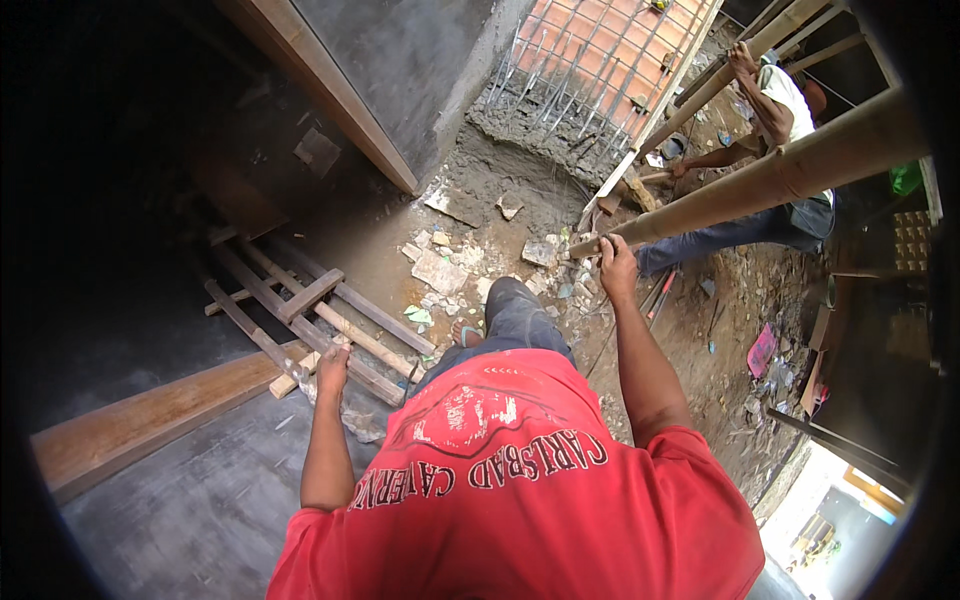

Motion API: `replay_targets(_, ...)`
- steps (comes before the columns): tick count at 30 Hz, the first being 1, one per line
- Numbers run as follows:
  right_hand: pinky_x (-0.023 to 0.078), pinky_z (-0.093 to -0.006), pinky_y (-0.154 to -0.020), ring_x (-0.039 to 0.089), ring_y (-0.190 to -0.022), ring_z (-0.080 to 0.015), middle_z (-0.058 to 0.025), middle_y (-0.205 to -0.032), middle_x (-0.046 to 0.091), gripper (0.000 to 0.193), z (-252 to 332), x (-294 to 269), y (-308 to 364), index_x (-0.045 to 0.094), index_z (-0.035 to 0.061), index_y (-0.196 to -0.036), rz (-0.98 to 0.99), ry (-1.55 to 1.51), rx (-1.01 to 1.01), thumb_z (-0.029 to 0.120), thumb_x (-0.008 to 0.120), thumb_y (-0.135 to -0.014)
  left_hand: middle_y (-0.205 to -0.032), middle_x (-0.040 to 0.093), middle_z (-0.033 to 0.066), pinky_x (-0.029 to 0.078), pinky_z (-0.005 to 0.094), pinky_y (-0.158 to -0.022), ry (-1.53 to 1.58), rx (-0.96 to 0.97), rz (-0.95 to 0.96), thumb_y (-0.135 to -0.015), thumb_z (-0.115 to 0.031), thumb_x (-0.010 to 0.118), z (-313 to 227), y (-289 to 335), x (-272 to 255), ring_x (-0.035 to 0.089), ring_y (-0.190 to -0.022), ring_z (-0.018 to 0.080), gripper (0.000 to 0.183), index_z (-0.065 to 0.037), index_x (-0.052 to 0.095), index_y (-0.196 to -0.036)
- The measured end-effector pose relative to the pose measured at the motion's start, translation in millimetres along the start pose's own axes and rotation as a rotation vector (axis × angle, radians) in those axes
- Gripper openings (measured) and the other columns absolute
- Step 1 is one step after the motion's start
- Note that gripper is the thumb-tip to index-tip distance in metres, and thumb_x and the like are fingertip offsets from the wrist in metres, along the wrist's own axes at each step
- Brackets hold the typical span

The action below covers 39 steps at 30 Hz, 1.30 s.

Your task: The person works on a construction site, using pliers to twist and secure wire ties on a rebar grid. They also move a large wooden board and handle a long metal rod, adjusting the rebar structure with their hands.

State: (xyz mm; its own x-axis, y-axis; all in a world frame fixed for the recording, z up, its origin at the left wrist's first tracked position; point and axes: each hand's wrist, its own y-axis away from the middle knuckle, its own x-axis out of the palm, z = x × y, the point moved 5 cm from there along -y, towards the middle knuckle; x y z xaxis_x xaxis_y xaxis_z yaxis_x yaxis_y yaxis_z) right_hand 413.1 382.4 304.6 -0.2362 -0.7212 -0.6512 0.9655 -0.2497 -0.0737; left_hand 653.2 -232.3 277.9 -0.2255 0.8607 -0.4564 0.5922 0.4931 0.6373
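My right hand [619,268] is closed on a thick bamboo pole [760,185] near its lower end. The pole slants up to the right. On the left, my left hand [333,368] is held low with its fingers curled, next to a wooden ladder-like frame [325,305] of round and squared poles. What it grips, if anything, is too small to make out. Close by, the end of a brown timber door frame [170,415] meets the grey wall. Below me, one foot in a sandal [465,332] stands on the rubble.
A co-worker [780,110] in a white shirt bends beside the bamboo at upper right. Ahead, a steel rebar mesh [590,70] stands over orange boarding and wet concrete [530,150]. Broken tile pieces [440,270] litter the dirt floor. A pink scrap [762,350] lies right.
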Motion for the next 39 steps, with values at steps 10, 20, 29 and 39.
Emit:
replay_targets(10, 0.052, -0.0373, -0.072, 0.069, -0.076, -0.026, -0.0147, -0.084, 0.072, 0.025, 62.7, 60.1, -26.6, 0.07, 0.0009, -0.108, 0.379, 0.106, -0.115, 0.021, 0.057, -0.101, -0.073, 0.065, 0.0029, 0.046, 0.0317, -0.065, -0.125, 0.064, 0.032, -0.097, -0.035, 0.063, -5.0, -38.0, 26.4, 0.058, -0.067, 0.015, 0.034, -0.003, 0.074, -0.094)
replay_targets(20, 0.052, -0.0492, -0.076, 0.066, -0.088, -0.0437, -0.0224, -0.094, 0.07, 0.023, 193.8, 187.5, -46.2, 0.068, 0.004, -0.104, 0.808, 0.21, -0.42, 0.025, 0.062, -0.098, -0.071, 0.05, -0.0056, 0.029, 0.0217, -0.042, 0.579, -0.23, -0.053, -0.101, -0.037, 0.061, 0.7, -46.3, -32.9, 0.039, -0.051, 0.0047, 0.029, -0.009, 0.067, -0.105)
replay_targets(29, 0.052, -0.0505, -0.072, 0.066, -0.085, -0.0431, -0.0204, -0.093, 0.07, 0.022, 178.4, 205.1, -29.6, 0.069, 0.0075, -0.104, 0.694, 0.176, -0.288, 0.027, 0.063, -0.094, -0.067, 0.053, -0.0053, 0.033, 0.0248, -0.04, 0.063, -0.203, 0.196, -0.103, -0.034, 0.059, -27.6, -144.9, -84.7, 0.042, -0.049, 0.0063, 0.026, -0.011, 0.067, -0.099)
replay_targets(39, 0.054, -0.0465, -0.081, 0.068, -0.095, -0.0369, -0.0143, -0.101, 0.073, 0.022, 107.8, 22.4, 157.8, 0.074, 0.0202, -0.111, 0.116, 0.353, 0.464, 0.029, 0.066, -0.093, -0.064, 0.054, -0.0042, 0.033, 0.0292, -0.044, -0.641, -0.211, 0.599, -0.104, -0.033, 0.057, -136.5, -335.8, -142.8, 0.041, -0.048, 0.0087, 0.029, -0.01, 0.068, -0.09)
